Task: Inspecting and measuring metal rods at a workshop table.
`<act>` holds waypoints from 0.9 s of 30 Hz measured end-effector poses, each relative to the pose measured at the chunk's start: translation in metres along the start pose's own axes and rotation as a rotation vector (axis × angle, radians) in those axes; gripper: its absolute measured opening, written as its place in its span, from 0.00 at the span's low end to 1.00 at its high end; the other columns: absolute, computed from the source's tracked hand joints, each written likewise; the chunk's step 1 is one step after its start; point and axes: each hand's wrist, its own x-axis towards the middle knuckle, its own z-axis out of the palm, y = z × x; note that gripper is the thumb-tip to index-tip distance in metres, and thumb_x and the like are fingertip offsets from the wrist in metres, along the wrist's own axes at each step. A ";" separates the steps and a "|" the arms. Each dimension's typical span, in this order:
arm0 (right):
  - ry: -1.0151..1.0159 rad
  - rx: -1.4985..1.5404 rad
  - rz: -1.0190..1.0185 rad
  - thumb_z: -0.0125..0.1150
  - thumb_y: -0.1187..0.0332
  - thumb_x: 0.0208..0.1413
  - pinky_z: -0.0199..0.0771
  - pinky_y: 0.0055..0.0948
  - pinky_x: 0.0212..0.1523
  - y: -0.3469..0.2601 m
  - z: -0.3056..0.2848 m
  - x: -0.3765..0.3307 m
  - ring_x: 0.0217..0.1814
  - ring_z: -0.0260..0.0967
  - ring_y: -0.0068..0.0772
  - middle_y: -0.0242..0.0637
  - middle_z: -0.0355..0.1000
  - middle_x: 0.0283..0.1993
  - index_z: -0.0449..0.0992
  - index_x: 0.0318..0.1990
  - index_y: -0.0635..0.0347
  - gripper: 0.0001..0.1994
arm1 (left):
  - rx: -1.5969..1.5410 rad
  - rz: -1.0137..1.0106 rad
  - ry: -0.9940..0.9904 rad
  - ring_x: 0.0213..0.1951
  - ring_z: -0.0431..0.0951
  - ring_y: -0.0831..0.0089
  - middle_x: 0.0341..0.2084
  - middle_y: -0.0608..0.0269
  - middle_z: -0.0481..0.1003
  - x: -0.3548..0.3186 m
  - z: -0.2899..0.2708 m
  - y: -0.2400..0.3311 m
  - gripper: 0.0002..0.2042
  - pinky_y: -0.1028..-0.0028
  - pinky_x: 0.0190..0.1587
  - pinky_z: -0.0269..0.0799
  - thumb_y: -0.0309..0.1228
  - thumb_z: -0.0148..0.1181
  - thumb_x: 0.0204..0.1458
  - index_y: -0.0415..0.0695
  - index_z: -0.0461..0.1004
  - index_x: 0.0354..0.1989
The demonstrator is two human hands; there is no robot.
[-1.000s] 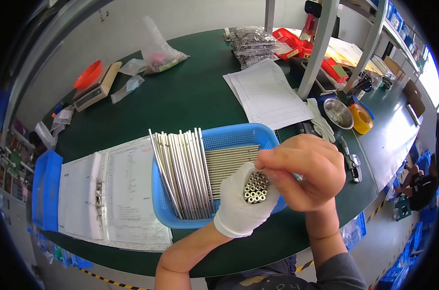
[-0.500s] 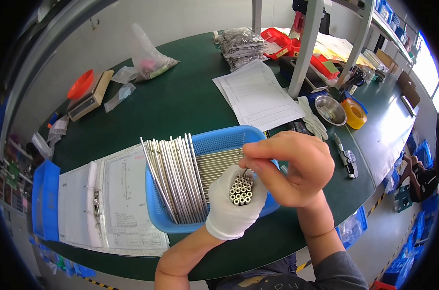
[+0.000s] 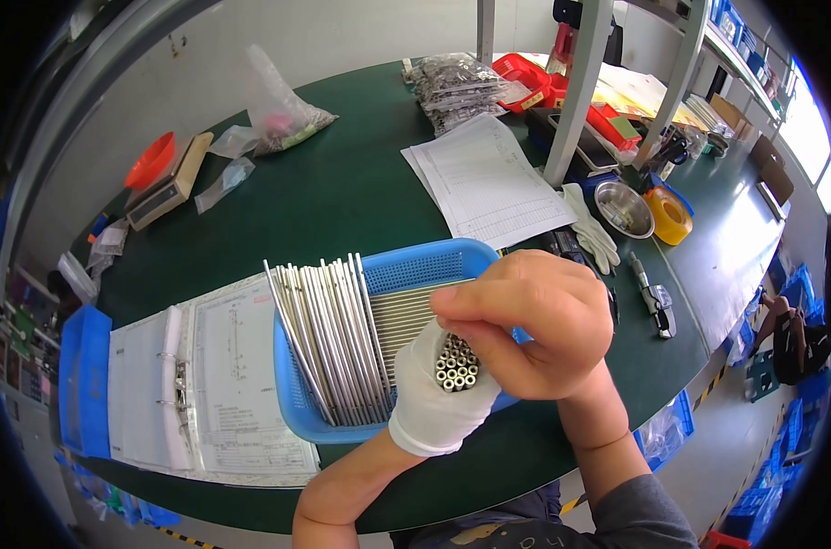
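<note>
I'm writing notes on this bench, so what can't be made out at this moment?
All in the head view:
What the right hand pinches, if anything: hidden by the hand itself.
Length of the metal tubes: hidden by the gloved left hand.
Right side of the blue basket: mostly behind the hands.
Print on the loose papers: too small to read.

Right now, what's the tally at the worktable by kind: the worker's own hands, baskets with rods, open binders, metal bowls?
Hands, gloved left hand and bare right hand: 2
Blue basket with rods: 1
Open binder: 1
Metal bowl: 1
Total: 5
</note>
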 end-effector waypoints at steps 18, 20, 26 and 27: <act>0.094 0.097 0.155 0.65 0.79 0.37 0.63 0.26 0.19 0.004 0.008 -0.004 0.18 0.66 0.30 0.33 0.68 0.20 0.77 0.35 0.61 0.13 | 0.039 0.075 0.033 0.27 0.75 0.72 0.25 0.61 0.73 0.000 -0.001 -0.001 0.11 0.77 0.29 0.69 0.21 0.60 0.43 0.37 0.69 0.36; 0.067 0.099 0.120 0.65 0.79 0.37 0.63 0.25 0.19 0.002 0.007 -0.003 0.18 0.66 0.30 0.33 0.68 0.20 0.77 0.35 0.61 0.13 | -0.013 0.053 0.036 0.27 0.74 0.74 0.25 0.62 0.73 0.000 -0.002 -0.001 0.11 0.77 0.29 0.69 0.21 0.61 0.43 0.37 0.69 0.36; -0.071 -0.002 0.092 0.63 0.82 0.35 0.70 0.23 0.25 -0.001 -0.001 -0.002 0.23 0.71 0.30 0.36 0.75 0.25 0.77 0.32 0.64 0.12 | 0.021 0.083 -0.003 0.29 0.75 0.73 0.27 0.62 0.73 -0.001 -0.003 -0.005 0.12 0.77 0.31 0.69 0.22 0.61 0.43 0.38 0.69 0.37; -0.064 -0.008 0.076 0.63 0.82 0.35 0.70 0.23 0.25 -0.001 0.000 -0.002 0.23 0.71 0.30 0.36 0.75 0.25 0.77 0.32 0.64 0.12 | 0.030 0.058 -0.013 0.29 0.75 0.72 0.27 0.62 0.74 -0.002 -0.003 -0.006 0.12 0.77 0.31 0.70 0.23 0.62 0.44 0.39 0.69 0.38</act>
